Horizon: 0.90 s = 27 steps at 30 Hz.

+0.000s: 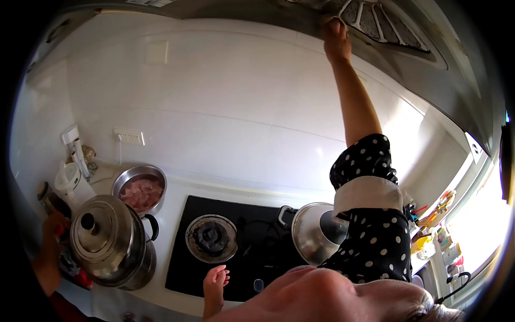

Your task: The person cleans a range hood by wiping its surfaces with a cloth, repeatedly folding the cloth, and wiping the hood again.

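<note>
My right hand (336,40) is raised to the underside of the range hood (300,20), its fingers closed at the hood's edge beside the vent grille (378,22); what they grip is too small to make out. Low in the middle, my left hand (215,283) is empty with loosely curled fingers, close to the front edge of the black cooktop (252,279). Beyond it lies the bare left burner (212,238). A lidded metal pan (311,231) stands on the cooktop's right side.
At left stand a large lidded steamer pot (102,233) and a metal bowl (140,188) of raw meat. Another person's hand and arm (48,252) reach in at the far left, near a white kettle (72,182). Utensils (437,212) stand by the window.
</note>
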Available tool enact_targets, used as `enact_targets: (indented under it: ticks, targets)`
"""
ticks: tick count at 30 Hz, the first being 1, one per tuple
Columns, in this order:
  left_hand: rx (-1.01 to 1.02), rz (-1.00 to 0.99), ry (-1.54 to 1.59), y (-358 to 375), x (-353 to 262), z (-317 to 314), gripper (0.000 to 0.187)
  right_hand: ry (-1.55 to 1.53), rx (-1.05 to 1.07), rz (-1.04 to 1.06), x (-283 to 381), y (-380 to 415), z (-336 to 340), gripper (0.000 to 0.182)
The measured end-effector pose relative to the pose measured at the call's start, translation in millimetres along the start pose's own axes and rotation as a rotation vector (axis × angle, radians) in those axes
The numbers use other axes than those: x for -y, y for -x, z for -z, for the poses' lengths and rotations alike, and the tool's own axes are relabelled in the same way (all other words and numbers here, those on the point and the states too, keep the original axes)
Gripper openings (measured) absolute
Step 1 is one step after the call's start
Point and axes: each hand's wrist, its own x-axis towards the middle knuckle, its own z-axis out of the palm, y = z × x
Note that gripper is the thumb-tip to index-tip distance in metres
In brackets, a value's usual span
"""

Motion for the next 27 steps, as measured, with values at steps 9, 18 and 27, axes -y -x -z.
enact_targets:
  ticks: [9,18,27]
  targets:
    - [-0.009,0.036,-0.043,-2.2,2.1,3.7,0.021,-0.594,-0.031,-0.363,42.5,-10.0,21.7,0.034]
    - [-0.021,0.036,-0.025,-0.7,-7.0,8.9,0.020,-0.499,-0.027,-0.571,-16.1,3.8,-32.7,0.046]
    - [-0.001,0.023,-0.003,-8.6,-3.8,2.3,0.020,-0.463,0.014,-0.687,-48.4,11.9,-16.3,0.035]
